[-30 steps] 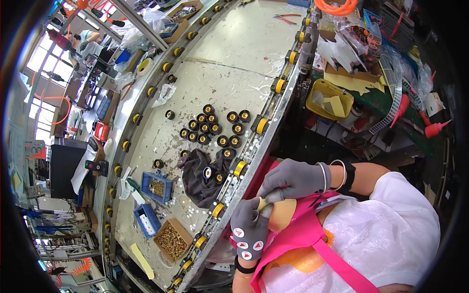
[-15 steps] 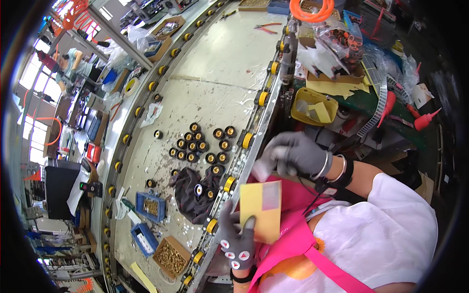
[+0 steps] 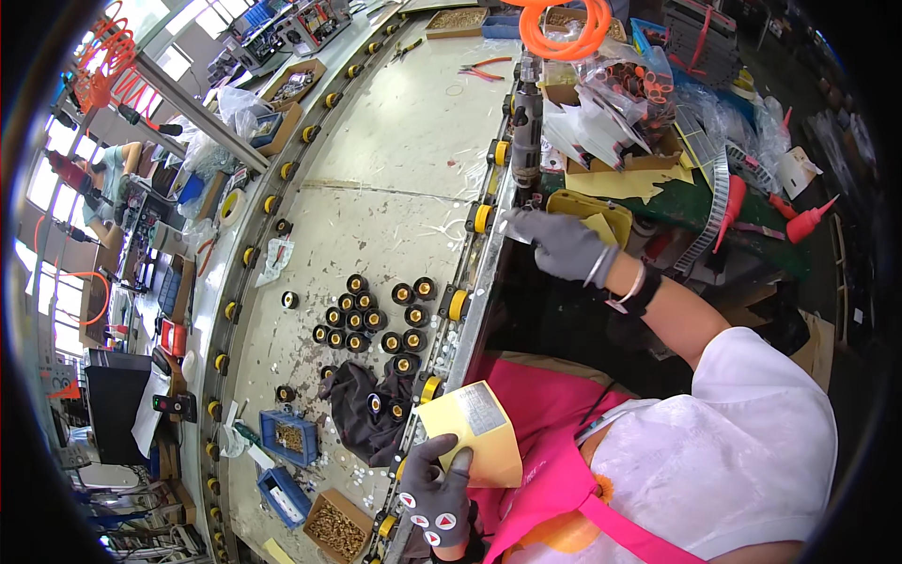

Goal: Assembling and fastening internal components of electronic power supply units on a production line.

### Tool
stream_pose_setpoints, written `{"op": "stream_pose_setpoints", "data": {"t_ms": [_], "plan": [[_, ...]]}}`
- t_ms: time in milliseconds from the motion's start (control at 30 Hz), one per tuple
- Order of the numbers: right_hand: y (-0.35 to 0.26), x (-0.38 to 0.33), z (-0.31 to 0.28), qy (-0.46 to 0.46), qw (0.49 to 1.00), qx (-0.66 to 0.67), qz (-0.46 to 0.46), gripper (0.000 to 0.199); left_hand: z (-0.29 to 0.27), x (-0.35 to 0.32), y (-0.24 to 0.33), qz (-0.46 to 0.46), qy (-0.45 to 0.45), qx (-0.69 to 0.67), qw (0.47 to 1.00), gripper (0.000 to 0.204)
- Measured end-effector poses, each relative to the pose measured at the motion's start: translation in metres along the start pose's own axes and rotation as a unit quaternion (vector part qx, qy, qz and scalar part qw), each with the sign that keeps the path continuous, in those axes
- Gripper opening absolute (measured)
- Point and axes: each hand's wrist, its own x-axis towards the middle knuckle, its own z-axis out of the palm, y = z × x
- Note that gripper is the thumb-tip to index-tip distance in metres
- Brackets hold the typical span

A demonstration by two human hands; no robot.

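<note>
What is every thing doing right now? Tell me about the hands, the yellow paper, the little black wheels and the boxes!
left hand: gloved, gripping the yellow paper.
yellow paper: held up, flat, pale label on top.
right hand: gloved, reaching out to the yellow tray.
yellow tray: open, yellow sheets inside.
black wheels: lying clustered on the bench.
blue bin: open, holding small brassy parts.
dark cloth: crumpled on the bench.

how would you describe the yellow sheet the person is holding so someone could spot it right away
Start at the long pale workbench edged with yellow rollers, then follow its near edge down to the pink apron. There the left hand, in a dark grey glove, holds up the yellow sheet. It alone is flat, pale yellow with a small white label, unlike the round black parts on the bench.
</note>
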Motion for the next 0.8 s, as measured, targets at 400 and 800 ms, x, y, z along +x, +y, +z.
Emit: {"op": "stream_pose_setpoints", "data": {"t_ms": [400,800], "plan": [[-0.146,-0.024,-0.041,-0.061,0.949,0.241,-0.195,0.035,0.006,0.014,0.028,-0.029,-0.038,-0.032,0.998,0.042],[-0.153,-0.034,-0.009,-0.259,0.846,0.436,-0.164,0.029,0.001,0.001,0.021,-0.014,-0.071,-0.103,0.992,0.026]]}}
